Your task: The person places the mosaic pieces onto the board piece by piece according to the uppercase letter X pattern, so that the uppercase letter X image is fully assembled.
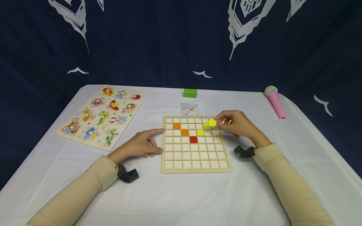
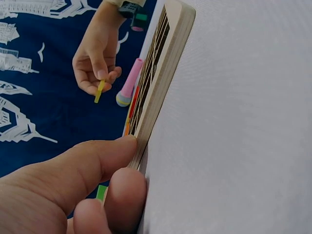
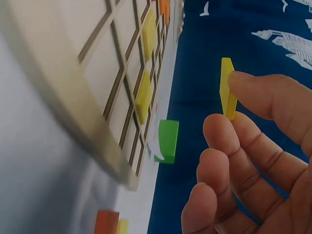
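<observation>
A wooden grid board (image 1: 196,164) lies on the white table in front of me. Orange, red and yellow square tiles sit in several of its upper cells, among them a red tile (image 1: 193,139). My right hand (image 1: 237,124) pinches a yellow square tile (image 3: 226,87) between thumb and fingers, raised over the board's upper right corner. On the board's left side, my left hand (image 1: 140,143) touches the edge with thumb and index finger spread apart, the other fingers bent. Partly hidden beneath the right hand is an orange piece (image 1: 236,135).
Behind the board lie a printed pattern card (image 1: 192,108) and a green block (image 1: 190,93). An insect picture board (image 1: 94,125) occupies the left side of the table. A pink toy microphone (image 1: 276,102) lies at the back right. Patterned dark blue cloth (image 1: 158,47) hangs behind.
</observation>
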Demonstrator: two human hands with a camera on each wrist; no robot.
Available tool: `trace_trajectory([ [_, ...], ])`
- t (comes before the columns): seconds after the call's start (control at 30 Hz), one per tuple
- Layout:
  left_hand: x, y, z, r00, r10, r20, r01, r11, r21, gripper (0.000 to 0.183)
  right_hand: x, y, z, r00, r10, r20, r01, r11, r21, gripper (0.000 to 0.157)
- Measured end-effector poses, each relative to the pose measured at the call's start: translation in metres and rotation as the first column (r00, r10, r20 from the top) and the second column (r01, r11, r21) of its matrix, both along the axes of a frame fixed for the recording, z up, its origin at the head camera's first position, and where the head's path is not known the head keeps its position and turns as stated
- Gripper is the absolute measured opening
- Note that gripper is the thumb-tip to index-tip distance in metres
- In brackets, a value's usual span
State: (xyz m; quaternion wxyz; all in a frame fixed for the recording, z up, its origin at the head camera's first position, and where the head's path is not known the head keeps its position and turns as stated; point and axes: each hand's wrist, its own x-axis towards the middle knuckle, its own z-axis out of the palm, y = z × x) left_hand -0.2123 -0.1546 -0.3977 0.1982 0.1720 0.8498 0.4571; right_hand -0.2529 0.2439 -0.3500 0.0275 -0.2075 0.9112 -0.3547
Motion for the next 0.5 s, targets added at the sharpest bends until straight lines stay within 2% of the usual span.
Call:
trace_trajectory([
  [0.5, -0.001, 0.001, 0.000, 1.000, 0.002, 0.002, -0.002, 1.000, -0.006, 0.087, 0.015, -0.029, 0.004, 0.994, 0.107, -0.003, -0.107, 0.994, 0.007, 0.018],
])
